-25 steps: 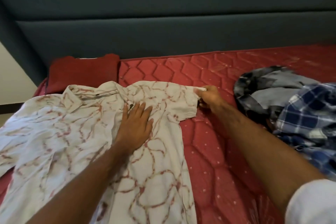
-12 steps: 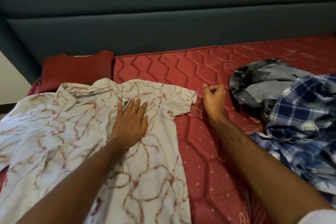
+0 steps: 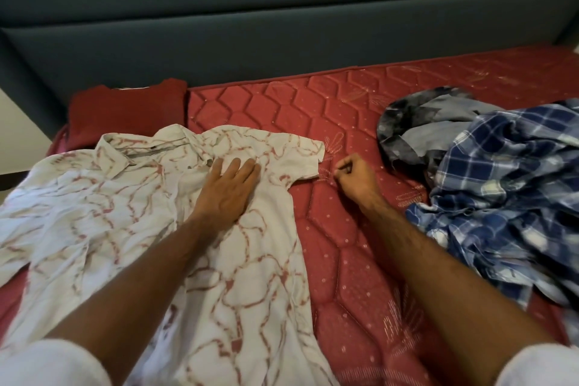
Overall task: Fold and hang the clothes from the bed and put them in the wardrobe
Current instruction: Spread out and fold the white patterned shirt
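White cotton with a red marbled print, the shirt (image 3: 150,229) lies face up on the red quilted mattress (image 3: 344,254) of the bed, collar toward the padded headboard (image 3: 282,25) and hem running down toward the person. Its long axis goes from the headboard to the near edge of the bed, tilted a little to the right at the bottom.

Head view: the left hand (image 3: 227,194) lies flat on the chest of the shirt, fingers straight and together, pointing toward the collar, palm pressing the cloth down. It grips nothing. The short sleeve (image 3: 300,160) on that side spreads out to the right, and its cuff edge ends just beside the right hand (image 3: 352,177). That hand rests on the bare mattress with its fingers curled into a loose fist; it seems to hold nothing, and it is just clear of the cuff or barely at its corner, which I cannot tell for sure.

So the sleeve lies straight to the left of the right hand, and the right hand is plainly the nearer one for taking it. My judgement is that the coming fold brings this sleeve in across the chest, toward the left hand that pins the body.

To the right, well apart from the shirt, a blue checked shirt (image 3: 507,197) lies crumpled, with a grey and black garment (image 3: 429,128) behind it. A dark red folded garment (image 3: 125,110) sits by the headboard, beyond the collar. No wardrobe shows.
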{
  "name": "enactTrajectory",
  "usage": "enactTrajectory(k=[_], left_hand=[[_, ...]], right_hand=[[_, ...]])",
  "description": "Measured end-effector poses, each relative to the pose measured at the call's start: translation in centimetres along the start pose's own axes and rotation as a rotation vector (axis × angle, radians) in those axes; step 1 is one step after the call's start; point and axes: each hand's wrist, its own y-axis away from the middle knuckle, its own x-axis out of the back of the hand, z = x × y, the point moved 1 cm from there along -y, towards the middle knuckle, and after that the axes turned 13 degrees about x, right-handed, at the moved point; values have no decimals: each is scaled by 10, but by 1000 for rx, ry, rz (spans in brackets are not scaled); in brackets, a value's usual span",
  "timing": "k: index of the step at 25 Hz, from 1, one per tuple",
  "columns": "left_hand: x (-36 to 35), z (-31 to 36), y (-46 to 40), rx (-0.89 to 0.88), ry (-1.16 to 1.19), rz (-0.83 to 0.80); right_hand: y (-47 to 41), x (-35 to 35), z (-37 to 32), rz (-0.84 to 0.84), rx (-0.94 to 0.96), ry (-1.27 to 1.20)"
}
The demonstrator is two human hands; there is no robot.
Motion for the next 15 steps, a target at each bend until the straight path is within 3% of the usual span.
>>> enactTrajectory(k=[2, 5, 7, 9, 12, 15], left_hand=[[25, 10, 7, 33, 149, -2], [55, 38, 56, 53, 575, -140], [66, 53, 101, -37, 677, -239], [76, 61, 150, -126, 614, -317], [99, 67, 208, -178, 530, -394], [121, 75, 244, -191, 450, -517]], right_hand=[[26, 5, -12, -158, -12, -41], [97, 13, -40, -669, 8, 41], [146, 16, -51, -899, 86, 202], [191, 21, -56, -959, 151, 297], [229, 40, -70, -914, 130, 394], [252, 56, -78, -872, -44, 231]])
